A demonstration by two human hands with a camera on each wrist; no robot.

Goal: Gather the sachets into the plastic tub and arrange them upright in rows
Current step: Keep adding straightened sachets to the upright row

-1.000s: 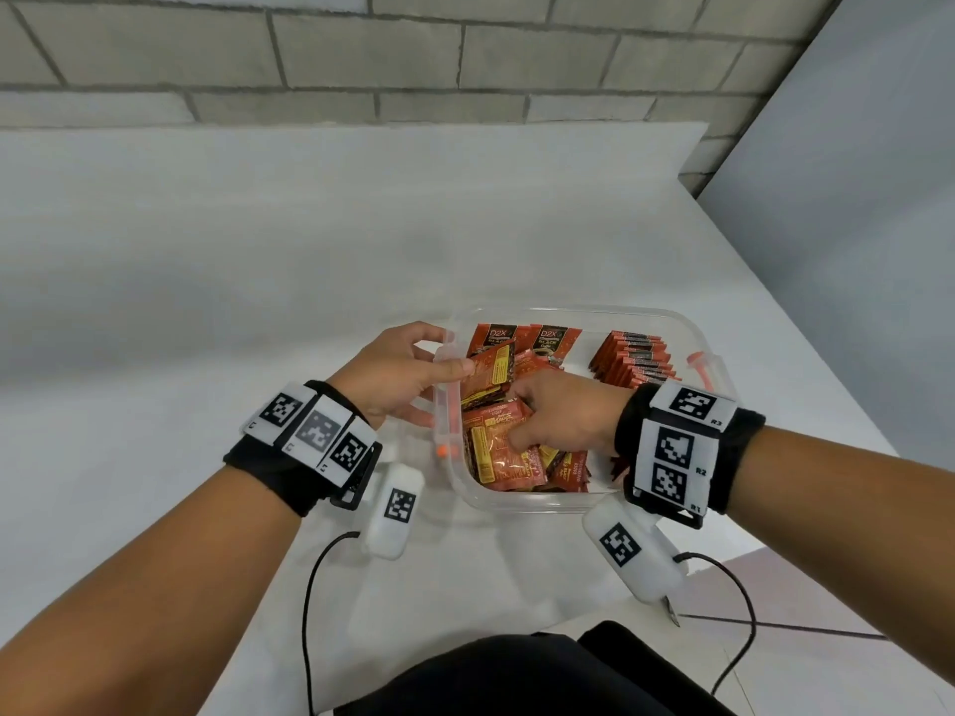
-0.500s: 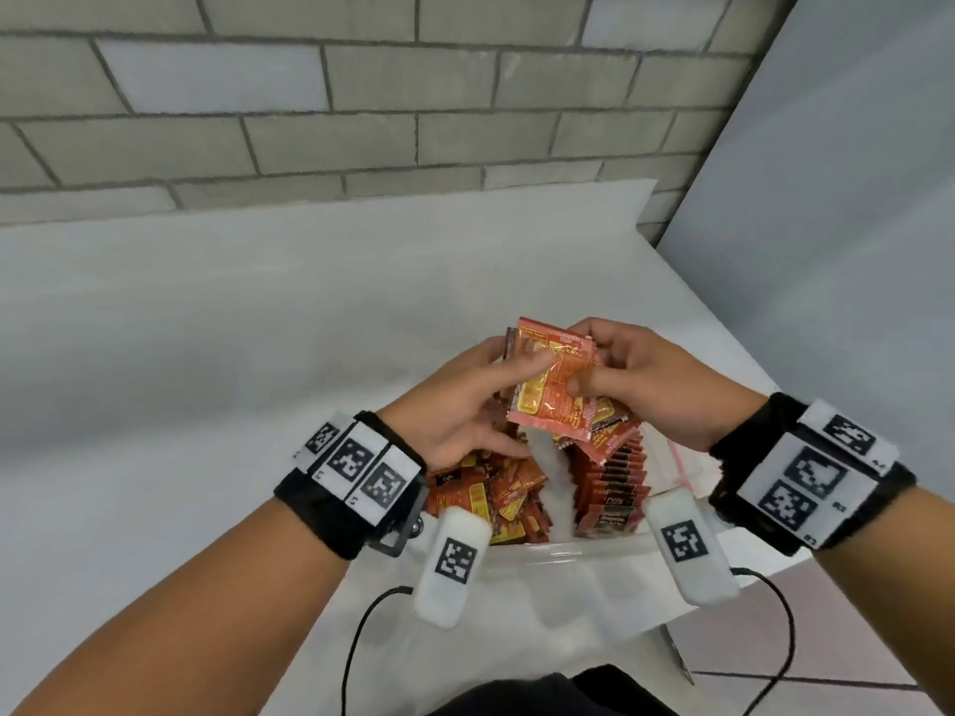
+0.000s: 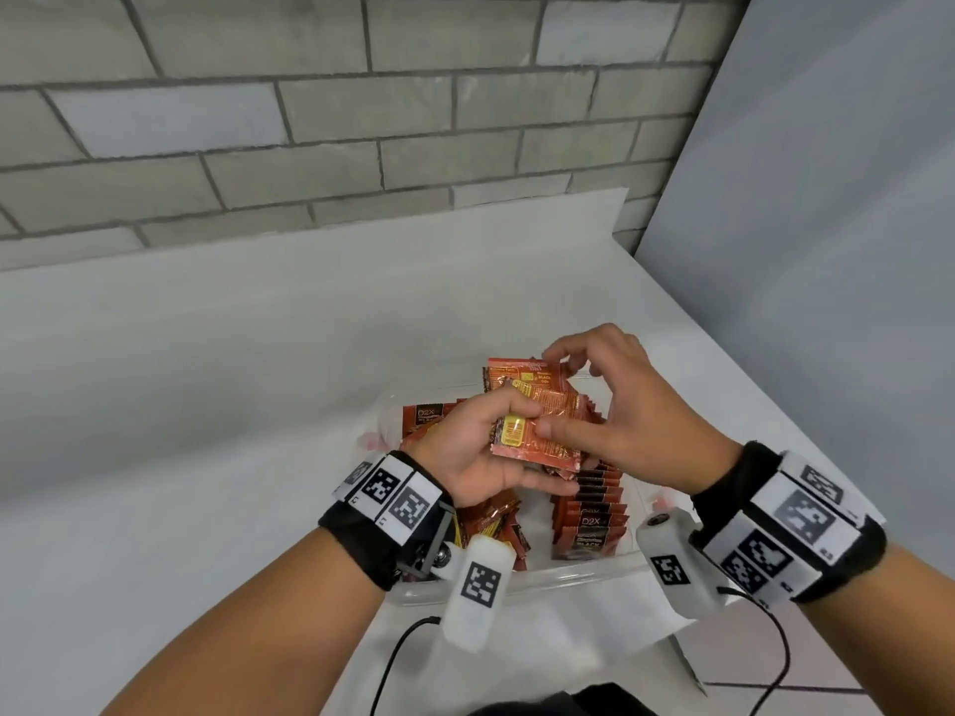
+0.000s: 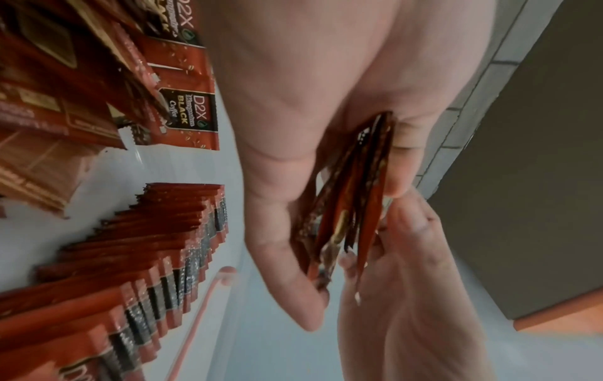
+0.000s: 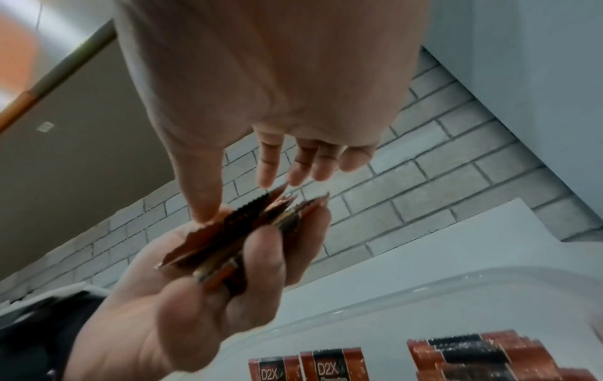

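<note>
My left hand (image 3: pixel 478 449) grips a small stack of red-orange sachets (image 3: pixel 532 423) above the clear plastic tub (image 3: pixel 517 583). On the stack's front lies the thumb of my right hand (image 3: pixel 625 405), whose fingers curl over its top corner. The left wrist view shows the stack (image 4: pixel 345 206) edge-on, between my left thumb and fingers. In the right wrist view the sachets (image 5: pixel 248 232) fan out slightly. One upright row of sachets (image 3: pixel 589 514) stands in the tub's right half. Loose sachets (image 3: pixel 491 519) lie jumbled in its left half.
The tub sits near the front right corner of a white table (image 3: pixel 206 405). A brick wall (image 3: pixel 310 121) rises behind it and a grey panel (image 3: pixel 827 250) stands on the right. Cables (image 3: pixel 398 648) hang from both wrist cameras.
A second ago my right hand was down among the loose sachets and my left held the tub rim. Both hands have since risen above the tub with a stack between them.
</note>
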